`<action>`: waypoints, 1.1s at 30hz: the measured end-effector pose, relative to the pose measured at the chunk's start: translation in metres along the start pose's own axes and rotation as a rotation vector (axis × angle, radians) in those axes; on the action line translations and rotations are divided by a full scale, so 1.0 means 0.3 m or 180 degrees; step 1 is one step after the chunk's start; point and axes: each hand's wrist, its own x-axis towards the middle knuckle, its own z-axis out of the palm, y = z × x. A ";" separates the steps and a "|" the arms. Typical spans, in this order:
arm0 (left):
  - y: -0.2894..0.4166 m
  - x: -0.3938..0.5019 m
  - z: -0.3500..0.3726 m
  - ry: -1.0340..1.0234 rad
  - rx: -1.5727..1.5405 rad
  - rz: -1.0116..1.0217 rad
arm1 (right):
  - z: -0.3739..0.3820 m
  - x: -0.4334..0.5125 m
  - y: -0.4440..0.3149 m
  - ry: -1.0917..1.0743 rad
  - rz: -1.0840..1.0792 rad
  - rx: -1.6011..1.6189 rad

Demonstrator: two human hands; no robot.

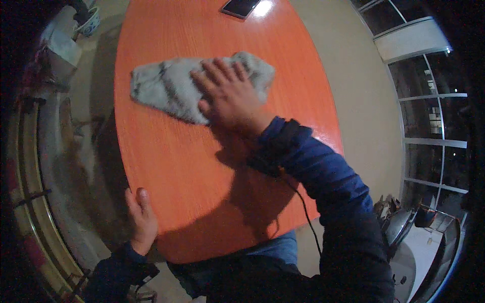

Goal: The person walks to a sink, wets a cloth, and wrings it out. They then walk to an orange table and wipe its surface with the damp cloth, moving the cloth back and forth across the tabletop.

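Note:
A grey cloth with darker streaks (pixel 178 87) lies spread on an orange wood-grain table (pixel 170 159). My right hand (pixel 231 94) rests palm down on the cloth's right part, its fingers spread and slightly blurred; what lies beneath the palm is hidden. At the table's near left edge is my left hand (pixel 144 219), fingers pointing away from me, thumb raised, with nothing seen in it. Whether it touches the edge I cannot tell.
A phone (pixel 241 7) lies at the table's far end. A black cable (pixel 308 216) hangs from my right sleeve. A patterned pot (pixel 89 23) stands far left, large windows (pixel 420 110) line the right, and a chair (pixel 447 250) is at lower right.

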 end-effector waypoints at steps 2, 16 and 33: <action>0.003 0.016 -0.006 0.0049 0.0124 0.0019 | 0.006 -0.016 0.099 0.0093 0.0059 -0.0273; -0.056 0.252 -0.088 0.0261 -0.0216 0.0359 | -0.093 -0.155 0.522 -0.0104 0.1523 -0.0916; 0.039 0.314 0.123 0.0966 0.0640 0.0994 | -0.604 -0.630 0.793 0.2065 0.2815 0.3664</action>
